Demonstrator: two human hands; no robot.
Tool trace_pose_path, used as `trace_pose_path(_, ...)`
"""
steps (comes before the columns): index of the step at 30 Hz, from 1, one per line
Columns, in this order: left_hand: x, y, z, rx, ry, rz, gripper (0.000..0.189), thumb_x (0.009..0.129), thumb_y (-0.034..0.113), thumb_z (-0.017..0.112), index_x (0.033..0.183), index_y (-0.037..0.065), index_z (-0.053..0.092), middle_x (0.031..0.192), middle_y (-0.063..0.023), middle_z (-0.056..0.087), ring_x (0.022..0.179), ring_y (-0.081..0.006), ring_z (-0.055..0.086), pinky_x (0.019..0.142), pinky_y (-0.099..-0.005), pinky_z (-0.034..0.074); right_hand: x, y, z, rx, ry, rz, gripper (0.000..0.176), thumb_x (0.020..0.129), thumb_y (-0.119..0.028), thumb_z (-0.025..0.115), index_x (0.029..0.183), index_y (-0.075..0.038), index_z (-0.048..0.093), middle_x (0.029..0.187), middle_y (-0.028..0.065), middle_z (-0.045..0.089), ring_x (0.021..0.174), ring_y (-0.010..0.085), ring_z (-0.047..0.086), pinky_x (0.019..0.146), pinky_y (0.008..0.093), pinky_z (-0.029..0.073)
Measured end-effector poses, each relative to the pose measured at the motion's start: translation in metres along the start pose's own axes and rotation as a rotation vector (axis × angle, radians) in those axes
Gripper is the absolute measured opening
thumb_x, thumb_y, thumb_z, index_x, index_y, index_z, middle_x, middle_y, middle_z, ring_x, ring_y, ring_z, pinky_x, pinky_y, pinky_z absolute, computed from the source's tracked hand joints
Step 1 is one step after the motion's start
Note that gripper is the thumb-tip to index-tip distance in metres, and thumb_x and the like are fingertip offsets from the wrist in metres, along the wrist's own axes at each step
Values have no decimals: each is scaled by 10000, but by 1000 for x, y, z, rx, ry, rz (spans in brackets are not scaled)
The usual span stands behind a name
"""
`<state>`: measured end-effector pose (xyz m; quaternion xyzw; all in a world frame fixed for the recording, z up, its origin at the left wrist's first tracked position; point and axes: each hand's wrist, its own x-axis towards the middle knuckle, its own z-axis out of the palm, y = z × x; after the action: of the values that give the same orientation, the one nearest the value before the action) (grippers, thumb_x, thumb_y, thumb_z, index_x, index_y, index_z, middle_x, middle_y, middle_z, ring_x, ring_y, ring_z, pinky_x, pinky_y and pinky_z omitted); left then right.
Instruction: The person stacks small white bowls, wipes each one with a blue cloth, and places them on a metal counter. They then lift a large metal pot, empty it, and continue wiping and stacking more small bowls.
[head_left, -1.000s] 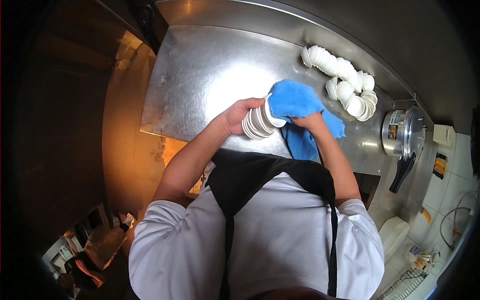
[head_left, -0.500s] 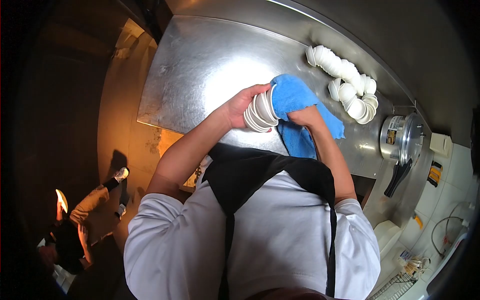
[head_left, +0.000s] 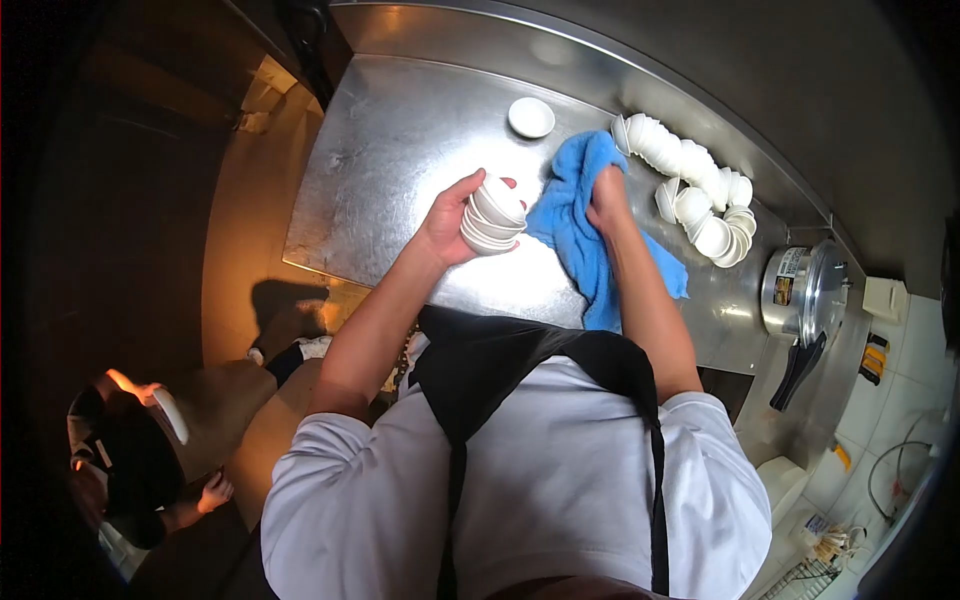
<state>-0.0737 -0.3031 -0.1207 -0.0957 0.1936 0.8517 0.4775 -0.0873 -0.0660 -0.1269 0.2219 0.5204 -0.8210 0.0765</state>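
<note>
White bowls [head_left: 492,214] stacked in the left hand [head_left: 449,228], over the counter [head_left: 400,130].
At three o'clock from them, blue cloth [head_left: 578,225] bunched in the right hand [head_left: 608,195]; at one o'clock, lone bowl [head_left: 531,118].

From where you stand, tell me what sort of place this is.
Most likely a kitchen, perhaps a restaurant's: a metal counter, rows of small white bowls and what looks like a pressure cooker suggest it.
</note>
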Motion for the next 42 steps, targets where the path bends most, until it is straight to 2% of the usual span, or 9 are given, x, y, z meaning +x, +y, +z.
trace_pose_path(2, 8, 3, 6, 42, 3, -13, 567, 944, 536, 481, 1233, 55, 563, 1111, -178, 650, 956, -318, 672, 755, -537, 567, -25, 0, -1, 105, -170, 124, 264, 886, -164, 589, 1108, -26, 623, 987, 88, 653, 862, 200, 641, 758, 311, 541)
trace_pose_path(4, 24, 2, 25, 113, 15, -48, 517, 945, 507, 502, 1183, 53, 577, 1044, -164, 670, 880, -304, 690, 703, -502, 580, -39, 10, 5, -507, -290, -267, 452, 859, -152, 660, 1268, 11, 561, 1182, 123, 637, 1116, 227, 589, 977, 339, 458)
trace_pose_path(15, 35, 0, 34, 53, -12, -138, 463, 941, 455, 498, 1161, 66, 621, 1068, -138, 680, 921, -292, 682, 797, -506, 567, -37, 11, 6, -876, -21, -489, 255, 828, -135, 618, 1060, -51, 680, 1056, 140, 688, 1017, 310, 645, 905, 366, 490)
trace_pose_path(22, 46, 1, 37, 38, 68, -146, 494, 934, 492, 505, 1160, 68, 620, 1060, -153, 679, 892, -314, 688, 750, -533, 571, -18, -4, 9, -1155, -229, -750, 278, 828, -130, 604, 1094, -64, 650, 1106, 151, 652, 1049, 330, 612, 899, 389, 475)
trace_pose_path(31, 42, 3, 21, 81, 126, -127, 606, 904, 597, 491, 1129, 52, 630, 1019, -185, 675, 849, -359, 679, 725, -520, 564, -3, -8, 28, -911, 73, -896, 243, 861, -107, 470, 906, 38, 660, 958, 264, 651, 911, 420, 621, 828, 431, 486)
trace_pose_path(35, 30, 9, 20, 71, 148, -38, 639, 902, 584, 481, 1169, 17, 606, 1037, -211, 666, 866, -368, 673, 758, -524, 544, 40, -19, 18, -1164, 279, -499, 419, 888, -232, 422, 917, 136, 620, 930, 342, 631, 853, 486, 616, 794, 479, 478)
trace_pose_path(38, 27, 13, 16, 54, 117, 23, 617, 922, 539, 462, 1208, 7, 588, 1038, -211, 667, 882, -367, 676, 770, -525, 552, 71, -5, 20, -748, 315, -215, 420, 907, -265, 432, 964, 99, 631, 902, 270, 675, 743, 396, 651, 719, 477, 484)
trace_pose_path(39, 27, 15, 15, 71, 111, 35, 617, 927, 541, 454, 1205, 8, 590, 1034, -208, 669, 876, -368, 678, 760, -521, 560, 87, 2, 15, -371, 229, 84, 365, 893, -216, 473, 1013, 94, 625, 943, 201, 680, 815, 293, 673, 690, 420, 514)
trace_pose_path(42, 25, 28, 11, 111, 39, -14, 593, 941, 542, 448, 1172, 20, 609, 1014, -190, 677, 843, -354, 686, 716, -506, 580, 29, -14, 32, -226, -109, 29, 311, 852, -155, 549, 1064, 60, 623, 962, 151, 667, 874, 213, 662, 694, 365, 531)
